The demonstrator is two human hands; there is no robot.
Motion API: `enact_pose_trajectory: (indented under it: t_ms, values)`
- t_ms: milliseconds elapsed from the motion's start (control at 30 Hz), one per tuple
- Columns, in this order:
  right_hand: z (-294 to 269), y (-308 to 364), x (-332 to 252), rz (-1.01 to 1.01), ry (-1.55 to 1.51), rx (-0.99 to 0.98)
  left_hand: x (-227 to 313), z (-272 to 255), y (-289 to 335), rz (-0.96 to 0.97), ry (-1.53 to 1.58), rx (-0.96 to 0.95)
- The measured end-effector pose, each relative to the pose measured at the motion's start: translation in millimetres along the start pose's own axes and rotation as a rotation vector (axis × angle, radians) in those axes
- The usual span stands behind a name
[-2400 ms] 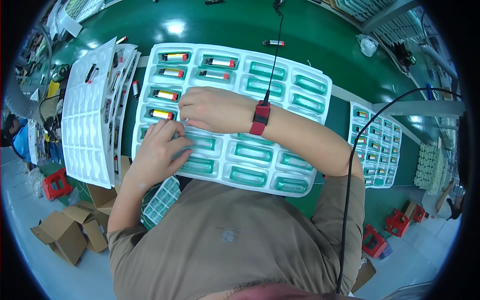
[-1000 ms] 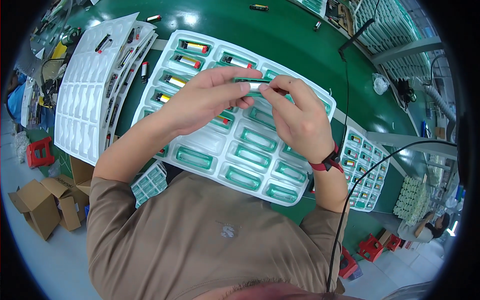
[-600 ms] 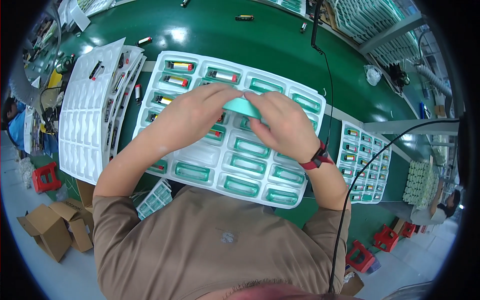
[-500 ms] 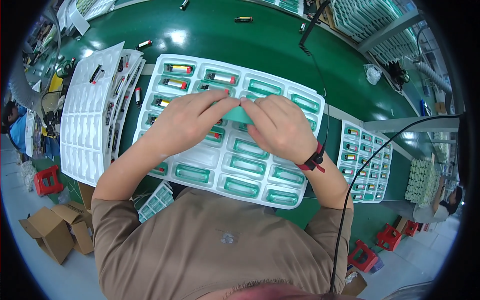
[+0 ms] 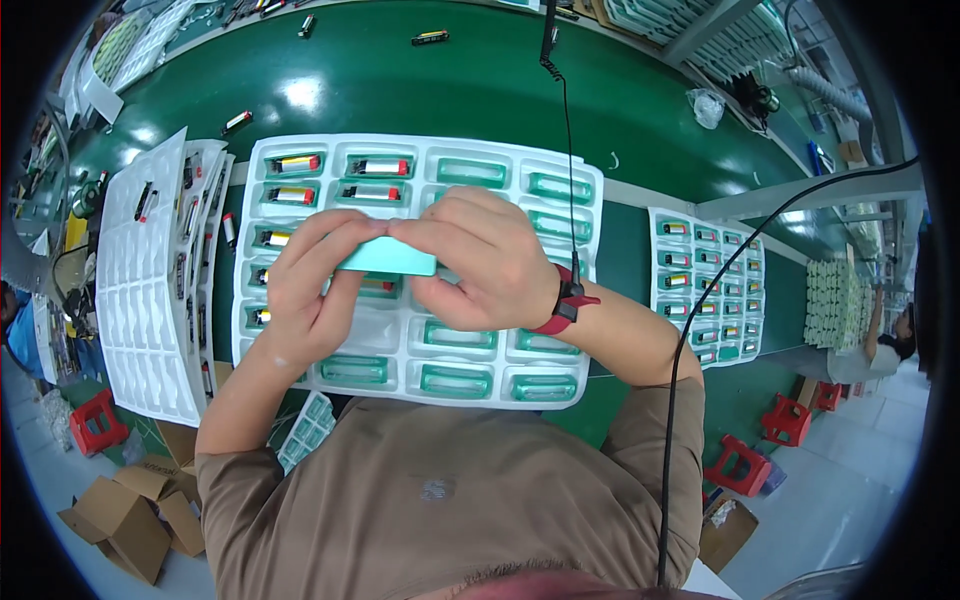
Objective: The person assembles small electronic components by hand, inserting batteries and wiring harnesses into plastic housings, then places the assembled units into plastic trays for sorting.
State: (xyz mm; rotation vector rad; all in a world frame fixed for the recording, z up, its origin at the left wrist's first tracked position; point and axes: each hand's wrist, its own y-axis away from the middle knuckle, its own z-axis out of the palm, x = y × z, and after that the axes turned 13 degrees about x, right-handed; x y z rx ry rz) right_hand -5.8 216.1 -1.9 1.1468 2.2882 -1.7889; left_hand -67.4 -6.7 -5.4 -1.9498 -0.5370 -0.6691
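Both hands are closed on a flat teal plastic case (image 5: 392, 258), held over a white moulded tray (image 5: 370, 328). My left hand (image 5: 312, 285) grips the case's left end, and my right hand (image 5: 480, 262) pinches the right end and top edge. The thumbs and fingertips nearly meet on its upper edge. A red strap with a black cord circles my right wrist. Several tray pockets hold teal shells; those on the left side carry small battery-like parts (image 5: 290, 195) with red ends. My hands hide the tray's middle pockets.
Leaning white trays (image 5: 140, 290) are stacked at the left, with loose parts between them. Another filled tray (image 5: 670, 262) lies at the right. Single battery-like parts (image 5: 430, 38) are scattered on the green bench (image 5: 370, 90). A black cable (image 5: 680, 350) crosses my right arm.
The view has shifted, so the tray appears lower and more level. The teal case has turned, showing its broad face. Both hands still hold it.
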Motion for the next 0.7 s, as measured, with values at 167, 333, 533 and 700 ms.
enact_pose_trajectory:
  t_ms: [167, 333, 533, 700]
  values:
    - [-49.2, -41.6, 103.4, 0.427, -0.168, -0.613, 12.6, -33.5, 21.7, -0.304, -0.180, -0.268]
    - [-118.7, -14.6, 402.0, 0.627, 0.863, -0.384, 13.7, -46.1, 48.2, -0.306, -0.217, -0.528]
    - [-159.0, 30.6, 542.4, 0.729, 1.065, -0.484, -5.3, -41.4, 64.6, -0.082, -0.348, -0.438]
    - [-138.2, 30.4, 527.3, 0.758, 1.234, -0.442, 3.1, -50.6, 73.0, -0.155, -0.332, -0.380]
